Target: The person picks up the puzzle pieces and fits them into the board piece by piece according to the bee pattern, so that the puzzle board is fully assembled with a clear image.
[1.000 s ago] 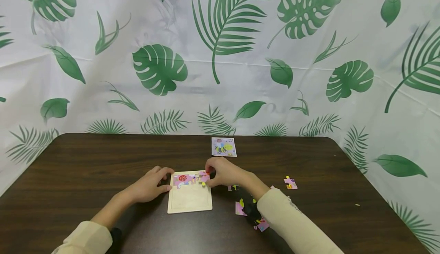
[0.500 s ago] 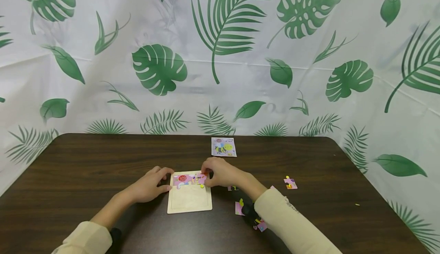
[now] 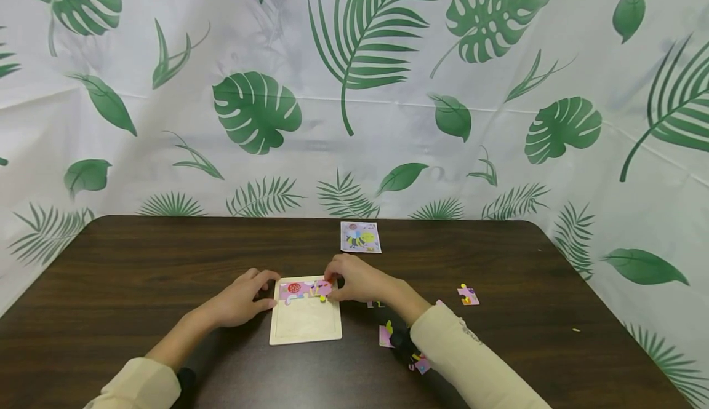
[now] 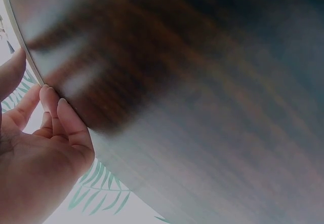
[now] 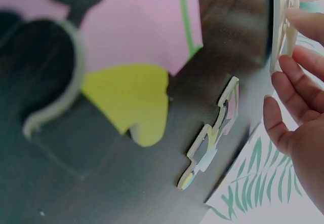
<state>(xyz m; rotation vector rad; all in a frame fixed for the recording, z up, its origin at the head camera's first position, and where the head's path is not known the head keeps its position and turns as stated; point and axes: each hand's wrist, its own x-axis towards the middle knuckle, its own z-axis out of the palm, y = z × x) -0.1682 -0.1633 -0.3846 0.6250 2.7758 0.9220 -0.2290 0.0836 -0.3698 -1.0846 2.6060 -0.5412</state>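
A square wooden puzzle tray [image 3: 306, 323] lies on the table, with pink jigsaw pieces [image 3: 293, 288] along its far side, one bearing a red round shape. My left hand [image 3: 240, 298] touches the tray's left edge with thumb and fingertips; the left wrist view shows the fingers [image 4: 71, 120] along that edge. Over the tray's far right corner, my right hand [image 3: 357, 278] pinches a pink puzzle piece [image 3: 323, 288] with a yellow knob. This piece overlaps the row and appears slightly raised. In the right wrist view, the hand [image 5: 309, 92] partly hides it.
A bee picture card [image 3: 360, 237] lies beyond the tray. One loose piece [image 3: 468, 295] sits to the right. Several more, including a pink one [image 3: 386, 336], lie near and partly under the right forearm. A leaf-print cloth [image 3: 354, 89] hangs behind the table.
My right hand has moved slightly left over the tray with the pinched piece, whose yellow knob has shifted left too. The left hand has stayed at the tray's edge.
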